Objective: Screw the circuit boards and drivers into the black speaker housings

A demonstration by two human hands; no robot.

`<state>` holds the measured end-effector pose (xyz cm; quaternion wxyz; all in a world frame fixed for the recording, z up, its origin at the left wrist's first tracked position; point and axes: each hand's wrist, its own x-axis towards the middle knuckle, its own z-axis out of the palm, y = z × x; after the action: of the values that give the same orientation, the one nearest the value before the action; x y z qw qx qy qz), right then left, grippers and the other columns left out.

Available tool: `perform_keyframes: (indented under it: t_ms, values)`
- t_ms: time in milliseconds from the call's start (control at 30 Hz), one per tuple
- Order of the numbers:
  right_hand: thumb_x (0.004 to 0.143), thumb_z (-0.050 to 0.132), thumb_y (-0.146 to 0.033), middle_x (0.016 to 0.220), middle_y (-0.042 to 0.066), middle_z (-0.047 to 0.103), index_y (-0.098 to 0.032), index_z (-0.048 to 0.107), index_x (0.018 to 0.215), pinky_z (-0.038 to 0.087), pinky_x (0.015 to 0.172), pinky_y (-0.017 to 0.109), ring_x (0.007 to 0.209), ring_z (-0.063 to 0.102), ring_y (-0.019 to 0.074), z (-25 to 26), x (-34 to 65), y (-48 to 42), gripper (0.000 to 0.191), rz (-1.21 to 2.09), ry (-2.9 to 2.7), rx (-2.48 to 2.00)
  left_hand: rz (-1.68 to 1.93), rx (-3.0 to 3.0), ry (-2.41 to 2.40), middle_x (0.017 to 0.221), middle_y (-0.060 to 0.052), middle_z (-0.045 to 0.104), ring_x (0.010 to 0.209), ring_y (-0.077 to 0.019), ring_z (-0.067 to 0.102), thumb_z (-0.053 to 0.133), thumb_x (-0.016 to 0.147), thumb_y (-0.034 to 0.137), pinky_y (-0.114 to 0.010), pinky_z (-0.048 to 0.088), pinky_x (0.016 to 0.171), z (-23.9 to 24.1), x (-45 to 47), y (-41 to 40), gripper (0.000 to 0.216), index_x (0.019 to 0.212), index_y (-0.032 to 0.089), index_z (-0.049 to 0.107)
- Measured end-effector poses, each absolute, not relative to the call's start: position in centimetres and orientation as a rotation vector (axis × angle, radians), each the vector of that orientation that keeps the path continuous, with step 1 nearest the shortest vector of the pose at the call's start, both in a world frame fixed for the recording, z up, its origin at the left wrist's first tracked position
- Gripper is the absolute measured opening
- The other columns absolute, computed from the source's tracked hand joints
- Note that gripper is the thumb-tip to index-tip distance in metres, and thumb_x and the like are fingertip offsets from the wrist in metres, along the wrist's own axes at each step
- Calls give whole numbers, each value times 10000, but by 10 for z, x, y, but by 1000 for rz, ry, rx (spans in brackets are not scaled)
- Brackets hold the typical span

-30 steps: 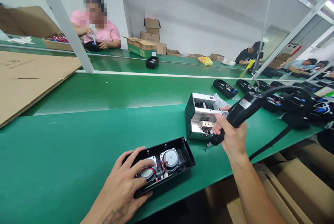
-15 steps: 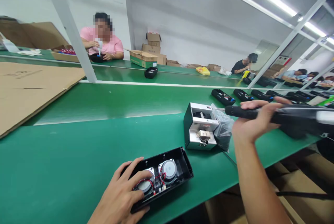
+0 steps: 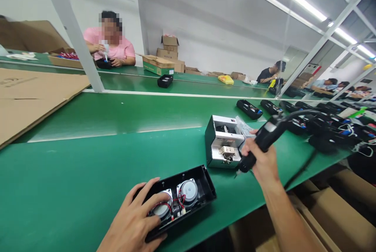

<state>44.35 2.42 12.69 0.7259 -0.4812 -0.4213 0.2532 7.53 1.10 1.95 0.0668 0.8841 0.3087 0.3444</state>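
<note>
An open black speaker housing (image 3: pixel 202 187) with two round silver drivers and red wires lies near the front edge of the green table (image 3: pixel 88 158). My left hand (image 3: pixel 136 220) rests flat on its left end, fingers spread over one driver. My right hand (image 3: pixel 261 162) is closed round a black electric screwdriver (image 3: pixel 264 138) with a thick cable, its tip pointing down beside a small silver and black screw feeder box (image 3: pixel 223 146). A clear plastic bag lies behind the box.
A row of black housings (image 3: pixel 293 107) runs along the right. A large cardboard sheet (image 3: pixel 32 95) covers the left. A white post (image 3: pixel 73 36) rises at the belt's far edge. People sit at work beyond, with cardboard boxes (image 3: pixel 164 60) and a black case (image 3: pixel 164 81).
My right hand swung the screwdriver up and level to the right, then brought it back down with the tip beside the feeder box. My left hand stayed on the housing.
</note>
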Motion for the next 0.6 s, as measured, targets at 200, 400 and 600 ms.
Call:
perform_keyframes:
  t_ms: [200, 400, 600]
  values:
    - [786, 954, -456, 551, -98, 565, -228, 601, 992, 433, 441, 248, 423, 526, 118, 87, 440, 28, 468, 624, -925, -1116, 1043, 2633, 926, 1220, 85, 807, 1439, -336, 525, 1063, 602, 422, -445, 234, 1250, 18, 75, 10, 359, 701, 305, 739]
    - [850, 899, -411, 550, -130, 553, -265, 591, 1100, 469, 497, 257, 427, 498, 105, 137, 438, 51, 423, 351, -887, -968, 1070, 2625, 926, 1205, 60, 810, 1429, -343, 528, 1019, 675, 425, -471, 273, 1201, 17, 76, 11, 305, 694, 304, 740]
    - [826, 894, -430, 529, -116, 552, -252, 581, 957, 445, 464, 250, 415, 508, 109, 143, 422, 68, 383, 413, -1029, -1100, 1048, 2593, 911, 1223, 76, 810, 1438, -337, 524, 1031, 654, 386, -458, 262, 1211, 18, 75, 10, 313, 712, 304, 735]
